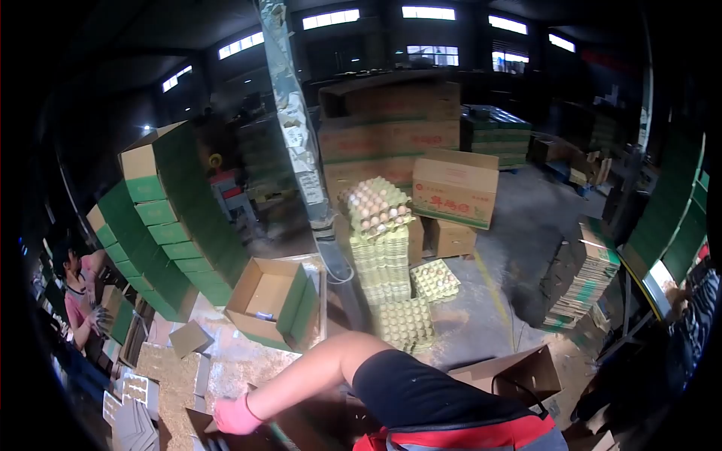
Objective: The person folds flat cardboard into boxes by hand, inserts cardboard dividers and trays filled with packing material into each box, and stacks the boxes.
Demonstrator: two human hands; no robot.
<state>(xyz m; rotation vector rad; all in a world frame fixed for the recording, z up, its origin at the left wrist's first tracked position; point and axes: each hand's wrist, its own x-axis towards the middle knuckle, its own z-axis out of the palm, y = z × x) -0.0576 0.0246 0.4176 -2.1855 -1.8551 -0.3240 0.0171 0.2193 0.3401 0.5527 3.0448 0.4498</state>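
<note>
My right hand point(237, 416), in a pink glove, reaches across to the lower left. Its fingers look closed at the edge of a brown cardboard box flap point(200, 422) at the bottom. The forearm hides part of the brown cardboard below it. Above this hand stands an open box point(263, 299) with green sides and a small pale item inside. My left hand is out of view.
Egg trays point(382, 263) stand stacked beside a post point(297, 128), with eggs on top. Tall green-sided cartons point(179, 214) rise at left, near a person point(77, 301) in pink. Flattened cardboard point(583, 282) is piled at right; an open carton point(519, 376) lies lower right.
</note>
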